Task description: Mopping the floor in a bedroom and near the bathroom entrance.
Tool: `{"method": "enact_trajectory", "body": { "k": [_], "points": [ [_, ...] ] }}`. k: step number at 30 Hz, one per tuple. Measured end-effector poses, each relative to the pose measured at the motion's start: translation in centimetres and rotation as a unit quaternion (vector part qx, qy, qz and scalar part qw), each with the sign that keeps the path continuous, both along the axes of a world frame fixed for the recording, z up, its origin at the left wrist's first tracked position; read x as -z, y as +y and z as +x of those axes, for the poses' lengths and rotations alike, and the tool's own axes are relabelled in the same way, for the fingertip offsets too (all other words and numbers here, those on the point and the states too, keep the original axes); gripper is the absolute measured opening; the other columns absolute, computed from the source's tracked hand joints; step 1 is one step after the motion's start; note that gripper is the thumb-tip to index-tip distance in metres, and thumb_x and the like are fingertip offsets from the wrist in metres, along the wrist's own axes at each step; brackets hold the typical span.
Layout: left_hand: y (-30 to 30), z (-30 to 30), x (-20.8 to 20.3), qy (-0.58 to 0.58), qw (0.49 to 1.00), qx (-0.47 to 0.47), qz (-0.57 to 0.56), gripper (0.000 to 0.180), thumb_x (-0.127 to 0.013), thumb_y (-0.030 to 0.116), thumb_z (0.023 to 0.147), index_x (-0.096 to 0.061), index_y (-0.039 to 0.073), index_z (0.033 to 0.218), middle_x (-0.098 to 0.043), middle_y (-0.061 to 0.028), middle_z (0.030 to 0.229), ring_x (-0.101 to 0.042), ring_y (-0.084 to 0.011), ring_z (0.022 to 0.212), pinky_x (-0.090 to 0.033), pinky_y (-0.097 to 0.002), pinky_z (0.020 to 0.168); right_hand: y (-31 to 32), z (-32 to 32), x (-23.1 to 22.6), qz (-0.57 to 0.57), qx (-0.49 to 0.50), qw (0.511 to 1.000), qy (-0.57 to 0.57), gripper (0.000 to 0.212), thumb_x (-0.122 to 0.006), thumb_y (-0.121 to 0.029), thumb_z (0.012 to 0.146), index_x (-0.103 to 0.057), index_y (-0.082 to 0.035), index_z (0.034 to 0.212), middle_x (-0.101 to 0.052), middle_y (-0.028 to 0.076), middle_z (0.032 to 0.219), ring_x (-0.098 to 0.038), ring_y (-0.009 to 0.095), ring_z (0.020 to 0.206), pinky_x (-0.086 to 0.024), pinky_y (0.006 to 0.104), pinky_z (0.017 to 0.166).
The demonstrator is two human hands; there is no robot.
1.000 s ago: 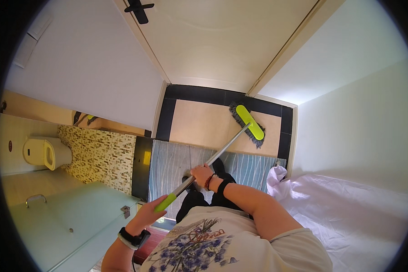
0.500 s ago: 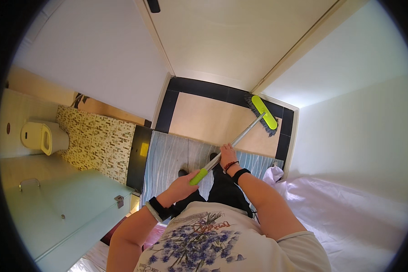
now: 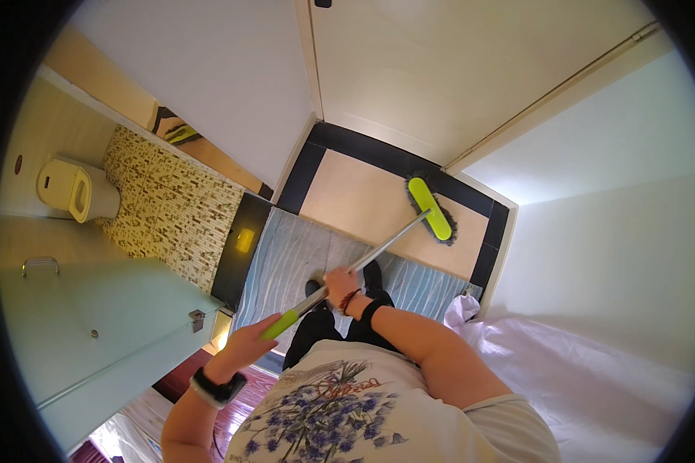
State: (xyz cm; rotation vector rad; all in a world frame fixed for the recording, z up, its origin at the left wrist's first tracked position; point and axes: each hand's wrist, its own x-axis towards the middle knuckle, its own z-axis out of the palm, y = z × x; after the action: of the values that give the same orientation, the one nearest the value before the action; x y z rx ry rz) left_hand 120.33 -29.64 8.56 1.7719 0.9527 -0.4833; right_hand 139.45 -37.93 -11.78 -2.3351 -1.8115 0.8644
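A broom with a lime-green head (image 3: 431,208) and dark grey bristles lies across the floor ahead of me, its head on the beige tile near the dark border. The silver handle (image 3: 388,243) slants back toward my left side and ends in a green grip (image 3: 279,326). My left hand (image 3: 247,341) is closed around the grip end. Further up the pole, my right hand (image 3: 340,287) is wrapped round the metal shaft. Both wrists carry dark bands.
A striped grey-blue mat (image 3: 286,255) lies under my feet. Ahead stands a closed cream door (image 3: 471,69). To the left are a toilet (image 3: 77,190), mosaic floor tiles (image 3: 170,208) and a frosted glass door (image 3: 116,324). White sheeting (image 3: 564,378) drapes at the right.
Both hands have drawn back and left with the handle. The broom head has shifted slightly left and nearer, away from the right corner. My view has turned somewhat.
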Motion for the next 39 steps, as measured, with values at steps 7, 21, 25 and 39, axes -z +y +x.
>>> {"method": "enact_trajectory", "body": {
  "k": [7, 21, 25, 39],
  "points": [
    [-0.7, -8.1, -6.6, 0.048, 0.992, -0.108, -0.031, 0.052, -0.057, 0.010, 0.071, -0.041, 0.006, 0.120, -0.057, -0.0144, 0.091, -0.054, -0.0163, 0.080, -0.041, -0.0254, 0.072, 3.1, -9.0, -4.1, -0.004, -0.158, 0.982, 0.106, 0.038, -0.067, -0.028, 0.061, -0.053, -0.010, 0.091, -0.057, 0.008, 0.085, -0.051, 0.024, 0.091, -0.033, 0.0519, 0.079],
    [-0.3, -3.5, -3.1, 0.038, 0.990, -0.116, -0.075, 0.054, -0.059, 0.008, 0.070, -0.040, 0.004, 0.120, -0.057, -0.0114, 0.091, -0.053, -0.0125, 0.076, -0.041, -0.0237, 0.070, 2.1, -2.5, -1.4, 0.040, -0.139, 0.976, 0.163, 0.027, -0.064, -0.015, 0.064, -0.053, -0.009, 0.088, -0.055, 0.009, 0.084, -0.051, 0.026, 0.089, -0.033, 0.0400, 0.079],
    [0.2, -0.4, -1.6, 0.003, 0.989, -0.113, -0.092, 0.054, -0.058, 0.008, 0.071, -0.039, 0.005, 0.121, -0.056, -0.0114, 0.096, -0.052, -0.0134, 0.081, -0.040, -0.0241, 0.074, 1.6, 0.6, 0.5, 0.086, -0.044, 0.982, 0.160, 0.028, -0.065, -0.016, 0.062, -0.052, -0.009, 0.086, -0.054, 0.009, 0.088, -0.051, 0.029, 0.088, -0.035, 0.0430, 0.080],
    [-2.0, 7.2, 5.8, -0.062, 0.995, -0.061, -0.054, 0.058, -0.059, 0.020, 0.071, -0.036, 0.013, 0.124, -0.056, -0.0214, 0.093, -0.055, -0.0326, 0.084, -0.042, -0.0331, 0.074, -0.9, 7.3, 1.0, 0.115, 0.160, 0.976, 0.096, 0.045, -0.059, 0.000, 0.060, -0.050, -0.004, 0.103, -0.037, 0.023, 0.118, -0.034, 0.040, 0.111, -0.031, 0.0398, 0.094]
  ]
}}
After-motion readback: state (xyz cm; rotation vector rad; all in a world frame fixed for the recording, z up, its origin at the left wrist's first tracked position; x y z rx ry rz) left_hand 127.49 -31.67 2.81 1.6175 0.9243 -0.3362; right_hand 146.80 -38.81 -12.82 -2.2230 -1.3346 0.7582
